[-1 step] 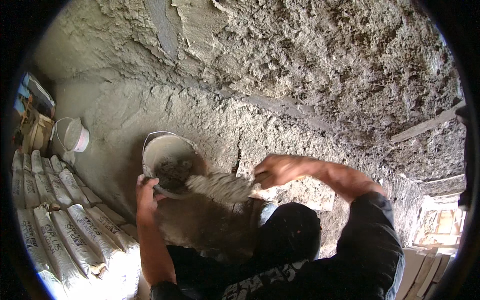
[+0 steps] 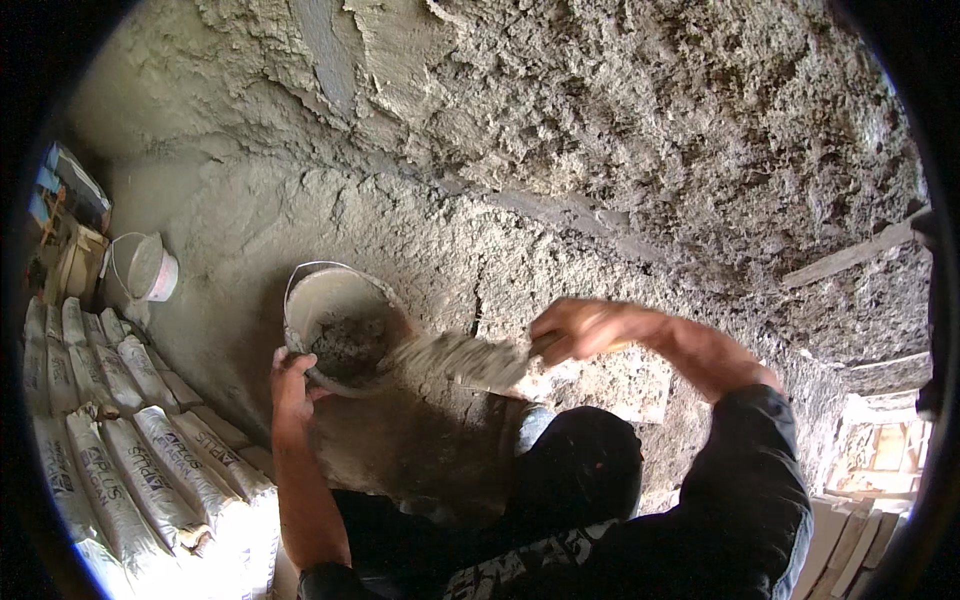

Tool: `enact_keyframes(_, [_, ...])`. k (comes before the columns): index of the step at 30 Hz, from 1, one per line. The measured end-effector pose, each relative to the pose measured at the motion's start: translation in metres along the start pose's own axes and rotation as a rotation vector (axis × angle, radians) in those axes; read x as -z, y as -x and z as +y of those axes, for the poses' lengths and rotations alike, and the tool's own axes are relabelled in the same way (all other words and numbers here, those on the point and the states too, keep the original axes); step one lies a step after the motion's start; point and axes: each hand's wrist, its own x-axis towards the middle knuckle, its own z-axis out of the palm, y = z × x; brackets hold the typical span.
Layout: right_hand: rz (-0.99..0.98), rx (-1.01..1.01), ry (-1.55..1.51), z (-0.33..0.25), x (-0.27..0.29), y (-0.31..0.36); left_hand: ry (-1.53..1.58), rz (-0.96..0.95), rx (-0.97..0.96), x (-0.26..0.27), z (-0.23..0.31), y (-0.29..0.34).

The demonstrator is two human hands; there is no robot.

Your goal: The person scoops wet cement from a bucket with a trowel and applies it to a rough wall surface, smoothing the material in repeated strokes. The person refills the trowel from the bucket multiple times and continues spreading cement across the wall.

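- rough wall (image 2: 690, 120): rising across the upper right, showing pitted grey-brown texture.
- ground (image 2: 215, 270): spreading grey below the wall; the exact line of their meeting is staying hard to tell.
- stacked bags (image 2: 120, 470): lying in rows along the ground's left edge, pale and printed.
- near bucket (image 2: 335, 292): standing on the ground, left of its middle and beside the wall, its wire handle leaning over the far rim.
- second bucket (image 2: 164, 278): standing near the ground's left edge, just beyond the bags.
- trowel (image 2: 470, 359): blurring with motion, its grey-coated blade pointing left, its tip appearing close to the near bucket's right rim; the blur is hiding how much it is bearing.
- grey mix (image 2: 347, 338): lying lumpy in the bottom of the near bucket.
- right hand (image 2: 578, 328): its fingers curling tightly around the trowel's handle.
- left hand (image 2: 292, 378): its fingers gripping the near bucket's lower-left rim, thumb crossing over it.
- change: right hand and trowel are sitting farther right than a moment ago; left hand and near bucket are keeping their place.
- judged meaning: the trowel is seemingly drawing away from a steadied bucket, with mix remaining inside.
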Motion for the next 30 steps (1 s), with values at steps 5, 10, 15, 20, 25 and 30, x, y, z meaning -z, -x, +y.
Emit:
enact_keyframes(5, [0.526,-0.658,0.252,0.011,0.119,0.105,-0.006,0.005,-0.012,-0.019,0.009,0.002])
enact_keyframes(10, [0.677,-0.267,0.935,-0.049,0.15,0.172,0.001,-0.012,0.012,-0.038,0.009,0.014])
enact_keyframes(15, [0.3,-0.312,0.95,-0.031,0.1,0.074,-0.022,-0.085,0.034,-0.063,0.009,0.013])
enact_keyframes(20, [0.601,0.104,0.776,0.016,-0.003,-0.075,-0.34,-0.078,-0.124,-0.072,-0.008,0.018])
enact_keyframes(25, [0.415,0.08,0.561,0.0,-0.044,-0.184,-0.518,-0.278,-0.283,-0.044,-0.003,0.017])
enact_keyframes(30, [0.237,0.051,0.688,-0.045,-0.104,-0.222,-0.573,-0.349,-0.301,-0.039,0.0,0.023])
